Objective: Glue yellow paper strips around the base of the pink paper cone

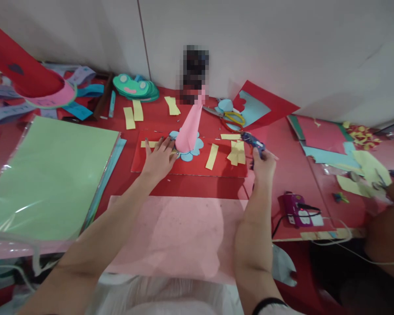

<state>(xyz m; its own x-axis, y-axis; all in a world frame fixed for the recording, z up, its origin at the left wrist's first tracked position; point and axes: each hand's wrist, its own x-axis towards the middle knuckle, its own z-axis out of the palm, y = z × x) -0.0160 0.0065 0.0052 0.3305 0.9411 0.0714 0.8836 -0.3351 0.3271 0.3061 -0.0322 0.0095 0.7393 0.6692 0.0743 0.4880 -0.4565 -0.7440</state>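
Observation:
A pink paper cone (188,133) stands upright, leaning slightly right, on a blue scalloped paper base (197,143). This base lies on a red board (184,169). My left hand (159,161) rests on the board with its fingers stretched out; the fingertips reach the left edge of the blue base and lie over a yellow paper strip (147,144). In my right hand (264,164) is a dark blue glue gun (254,142), its nozzle pointing left near another yellow strip (230,137). More yellow strips (212,156) lie on the board.
Scissors (233,118) and a red sheet (272,107) lie behind the board. Green paper packs (52,175) fill the left, near a red tube (22,65). A purple corded box (297,210) sits at right, beside another person's arm (385,232).

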